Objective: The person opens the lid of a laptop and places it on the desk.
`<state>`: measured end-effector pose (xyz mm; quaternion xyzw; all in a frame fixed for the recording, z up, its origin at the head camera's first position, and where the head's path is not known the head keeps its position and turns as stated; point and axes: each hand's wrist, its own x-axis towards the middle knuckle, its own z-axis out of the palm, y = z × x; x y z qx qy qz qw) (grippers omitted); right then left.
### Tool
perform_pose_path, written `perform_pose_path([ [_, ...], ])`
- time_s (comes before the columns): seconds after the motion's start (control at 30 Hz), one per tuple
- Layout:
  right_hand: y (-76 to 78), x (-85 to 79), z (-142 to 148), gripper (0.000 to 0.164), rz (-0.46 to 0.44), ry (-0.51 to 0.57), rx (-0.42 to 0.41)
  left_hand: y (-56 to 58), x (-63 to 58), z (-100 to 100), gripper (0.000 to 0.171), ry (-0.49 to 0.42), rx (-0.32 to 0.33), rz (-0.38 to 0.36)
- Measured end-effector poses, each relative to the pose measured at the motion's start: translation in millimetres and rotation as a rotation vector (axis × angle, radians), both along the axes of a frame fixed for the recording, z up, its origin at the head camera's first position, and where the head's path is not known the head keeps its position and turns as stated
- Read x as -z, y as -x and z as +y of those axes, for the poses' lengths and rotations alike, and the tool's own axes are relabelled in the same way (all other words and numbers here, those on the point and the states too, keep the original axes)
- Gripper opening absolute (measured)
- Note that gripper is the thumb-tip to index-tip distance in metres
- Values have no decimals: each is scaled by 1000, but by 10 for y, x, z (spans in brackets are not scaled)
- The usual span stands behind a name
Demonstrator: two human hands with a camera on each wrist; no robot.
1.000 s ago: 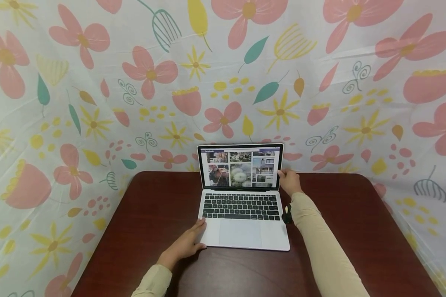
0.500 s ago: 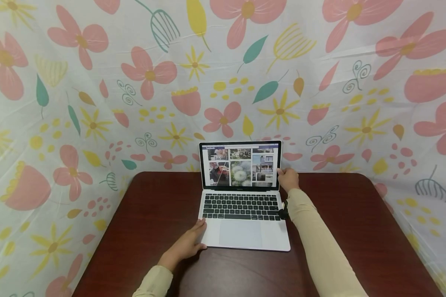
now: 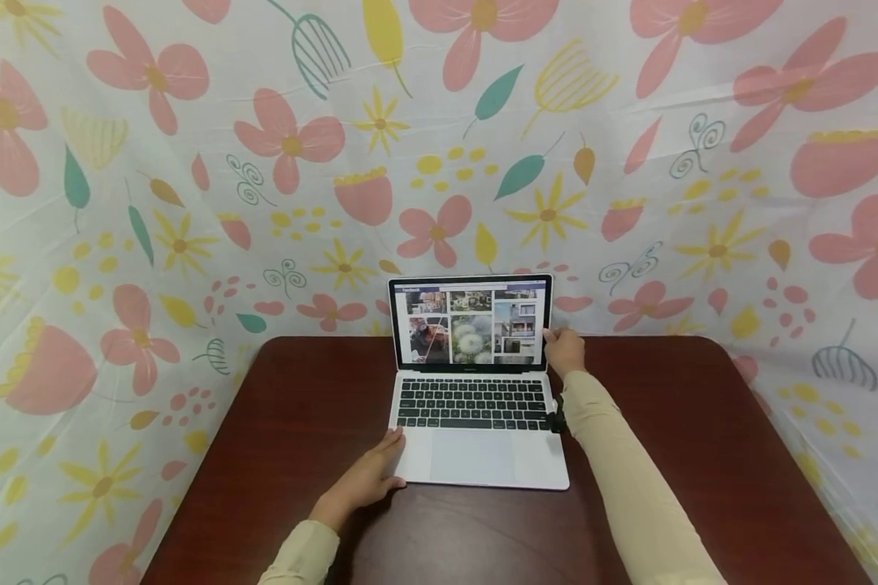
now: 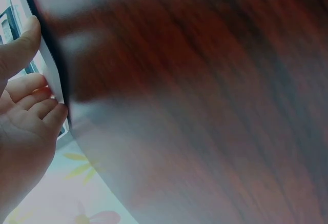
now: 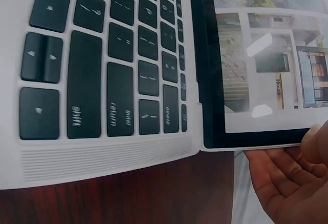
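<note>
A silver laptop (image 3: 472,455) lies open on the dark red-brown table, its lit screen (image 3: 471,325) showing a page of photos. My left hand (image 3: 366,479) holds the base at its front left corner; in the left wrist view the thumb (image 4: 31,37) and bent fingers (image 4: 43,101) meet the edge. At the screen's right side, my right hand (image 3: 567,351) pinches the lid. In the right wrist view its thumb (image 5: 313,137) lies on the front of the dark screen border, and the other fingers (image 5: 279,167) go behind, partly hidden.
The wood-look table (image 3: 300,406) spreads to both sides of the laptop. Behind it and at the sides hangs a white cloth (image 3: 439,162) printed with flowers and leaves. A small black device (image 3: 558,416) sits at the right wrist, beside the keyboard (image 3: 472,402).
The screen has leaned slightly back, its picture turning more toward the head camera, with my right hand still on its edge. My left hand stays at the front left corner.
</note>
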<state>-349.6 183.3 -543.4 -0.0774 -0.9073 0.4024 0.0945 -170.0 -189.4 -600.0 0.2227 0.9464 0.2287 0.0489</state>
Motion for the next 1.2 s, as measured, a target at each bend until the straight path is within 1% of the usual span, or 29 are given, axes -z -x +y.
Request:
perform_pose_path([
  [0.17,-56,8,6,43,-6,12,-2,21,2,19,72,7,4,-7],
  [0.3,-95,24,14,46,-41,-10,-46,30,-3,35,72,15,6,-1],
  [0.4,-116,57,18,48,-66,-55,-90,34,-9,39,73,30,-2,3],
  [0.53,-147,101,13,51,-67,-99,-122,33,-11,36,73,39,-17,2],
  [0.63,-193,112,1,49,-71,-97,-148,26,-3,27,73,40,-21,8],
  [0.73,-248,114,-14,47,-112,-85,-194,12,11,11,72,41,-22,15],
  [0.87,-311,133,-32,51,-173,-86,-237,3,23,-1,71,28,-29,15],
  [0.93,-346,140,-40,51,-170,-100,-247,3,23,0,71,23,-40,10],
  [1.03,-430,128,-46,49,-136,-135,-271,-4,5,-2,68,14,-52,13],
  [1.2,-592,116,-20,48,-103,-171,-318,-33,-63,-9,59,-15,-46,46],
])
